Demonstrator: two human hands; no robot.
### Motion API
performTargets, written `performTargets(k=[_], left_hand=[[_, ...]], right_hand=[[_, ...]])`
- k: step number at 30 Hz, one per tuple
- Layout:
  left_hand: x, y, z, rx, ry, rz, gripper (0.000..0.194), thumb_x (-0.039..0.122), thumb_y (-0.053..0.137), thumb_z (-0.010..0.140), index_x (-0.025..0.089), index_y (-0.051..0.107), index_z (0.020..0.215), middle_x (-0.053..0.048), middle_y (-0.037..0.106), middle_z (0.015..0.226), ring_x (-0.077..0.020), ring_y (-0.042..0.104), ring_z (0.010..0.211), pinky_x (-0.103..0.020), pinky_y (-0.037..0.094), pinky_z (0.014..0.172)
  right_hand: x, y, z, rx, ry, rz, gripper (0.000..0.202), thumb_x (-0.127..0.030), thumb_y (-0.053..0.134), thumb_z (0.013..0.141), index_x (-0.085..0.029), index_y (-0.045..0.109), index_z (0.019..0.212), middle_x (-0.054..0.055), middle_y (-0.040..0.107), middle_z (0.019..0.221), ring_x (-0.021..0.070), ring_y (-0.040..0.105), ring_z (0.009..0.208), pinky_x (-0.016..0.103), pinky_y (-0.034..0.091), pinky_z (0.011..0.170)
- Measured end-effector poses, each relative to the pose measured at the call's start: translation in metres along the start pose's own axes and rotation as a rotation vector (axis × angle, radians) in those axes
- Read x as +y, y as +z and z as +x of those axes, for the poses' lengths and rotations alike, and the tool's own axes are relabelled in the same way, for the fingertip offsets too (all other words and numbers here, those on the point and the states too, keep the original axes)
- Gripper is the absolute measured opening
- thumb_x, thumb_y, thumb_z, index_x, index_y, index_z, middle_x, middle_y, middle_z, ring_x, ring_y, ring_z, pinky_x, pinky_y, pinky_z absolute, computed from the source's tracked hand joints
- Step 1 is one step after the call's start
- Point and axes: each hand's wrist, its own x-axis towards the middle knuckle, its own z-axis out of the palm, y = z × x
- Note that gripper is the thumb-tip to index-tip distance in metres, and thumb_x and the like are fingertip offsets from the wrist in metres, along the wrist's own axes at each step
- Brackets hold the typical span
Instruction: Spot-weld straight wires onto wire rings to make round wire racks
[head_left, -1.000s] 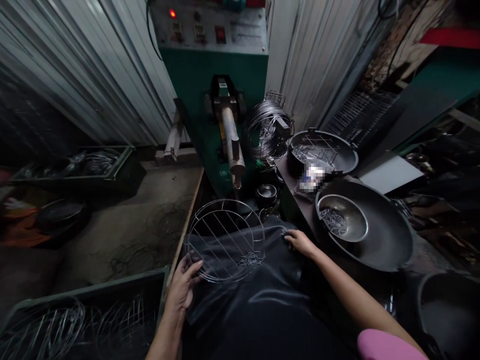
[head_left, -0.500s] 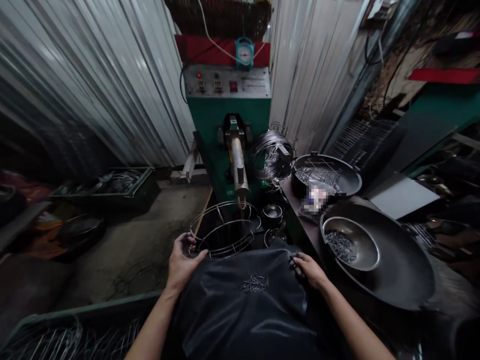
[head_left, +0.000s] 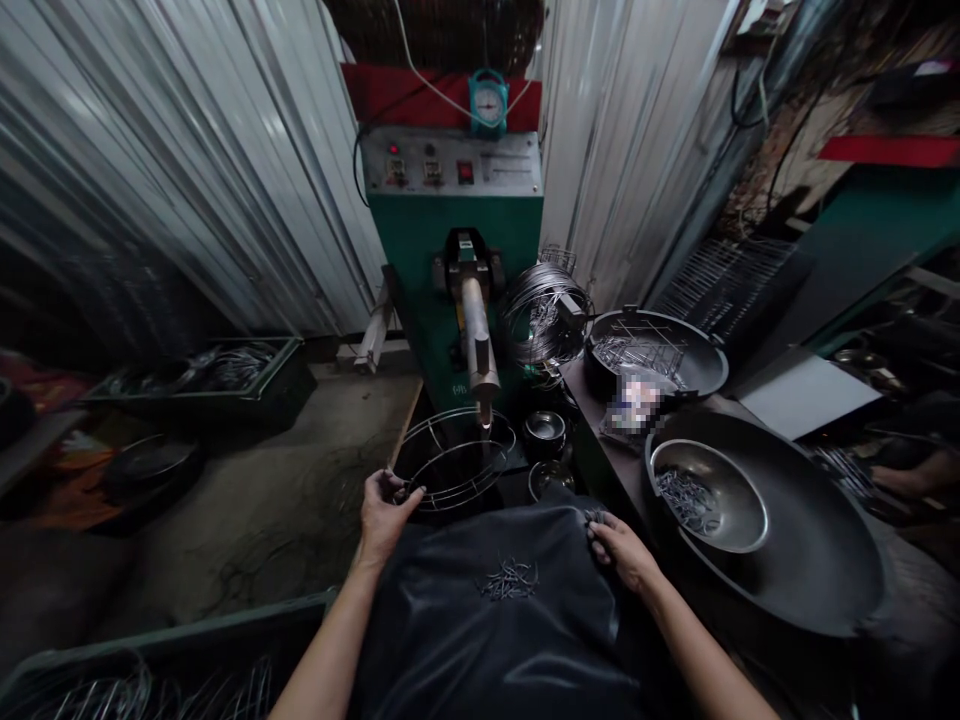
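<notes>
Workpiece: a round wire frame [head_left: 456, 452], two rings joined by short uprights; it is located below the machine's arm [head_left: 475, 318], just beyond the dark cloth [head_left: 420, 610] over the person's lap; the arm's tip [head_left: 486, 415] points down within the outline of the rings; whether it touches wire cannot be told.

Change in status: one second ago the frame was over the cloth, in front of the small wire pieces [head_left: 508, 580]; half a second ago it was under the arm, with no bright spot; a bright spot now shows at the tip; this suggests, as a judgement, that the machine is acting on the frame, so a steady hold matters.

Left hand [head_left: 388, 512]: grip narrow, thumb and fingers closed on the near left side of the frame. Right hand [head_left: 621, 548]: fingers drawn together at the right edge of the cloth; whether they pinch cloth or wire cannot be told.

Surroundings: the green machine cabinet [head_left: 409, 235] stands ahead; a wire coil [head_left: 544, 318] hangs beside it; at right, a metal bowl [head_left: 741, 500] with more wire pieces [head_left: 684, 502] sits in a large pan [head_left: 817, 545]; a co-worker's hand [head_left: 911, 478] shows at the far right.
</notes>
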Motion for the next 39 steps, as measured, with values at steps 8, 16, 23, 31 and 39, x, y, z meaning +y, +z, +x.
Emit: performTargets(k=[8,16,23,31,39], left_hand=[[0.032,0.014,-0.008,-0.025,-0.312,-0.138,0.056,0.038,0.077,0.049,0.019,0.048,0.092,0.003,0.050,0.076,-0.0100,0.051,0.065,-0.020,0.042,0.053],[0.070,0.011,-0.019,-0.048,-0.686,-0.330,0.043,0.032,0.076,0.045,0.018,0.050,0.076,0.006,0.047,0.062,-0.0071,0.046,0.048,-0.019,0.036,0.040],[0.078,0.022,0.008,-0.025,-0.721,-0.375,0.038,0.027,0.076,0.047,0.016,0.050,0.074,0.006,0.048,0.058,-0.0069,0.046,0.044,-0.020,0.037,0.039],[0.075,0.036,0.027,-0.036,-0.711,-0.362,0.041,0.033,0.075,0.047,0.018,0.043,0.067,0.009,0.040,0.051,-0.0055,0.040,0.039,-0.019,0.031,0.036],[0.077,0.034,0.032,-0.135,-0.730,-0.385,0.038,0.026,0.074,0.048,0.018,0.043,0.067,0.010,0.037,0.050,-0.0045,0.037,0.038,-0.019,0.030,0.036]], right_hand=[[0.000,0.002,0.005,0.055,-0.016,-0.013,0.030,-0.037,0.063,0.061,-0.018,0.045,0.079,-0.007,0.048,0.059,0.0030,0.037,0.039,0.015,0.020,0.038],[-0.005,0.006,0.007,-0.012,-0.057,-0.021,0.035,-0.046,0.065,0.064,-0.017,0.046,0.071,-0.006,0.047,0.056,0.0034,0.036,0.039,0.016,0.022,0.038],[-0.003,0.007,0.019,0.045,-0.183,-0.171,0.040,-0.043,0.059,0.064,-0.015,0.055,0.091,0.000,0.059,0.069,0.0091,0.051,0.047,0.020,0.032,0.039],[0.003,0.002,0.025,0.079,-0.244,-0.425,0.031,-0.036,0.046,0.072,-0.016,0.056,0.093,-0.001,0.058,0.061,0.0113,0.052,0.045,0.022,0.037,0.042],[-0.013,0.005,0.028,-0.029,-0.194,-0.700,0.015,-0.024,0.047,0.073,-0.016,0.059,0.074,0.000,0.058,0.062,0.0112,0.052,0.049,0.022,0.038,0.048]])
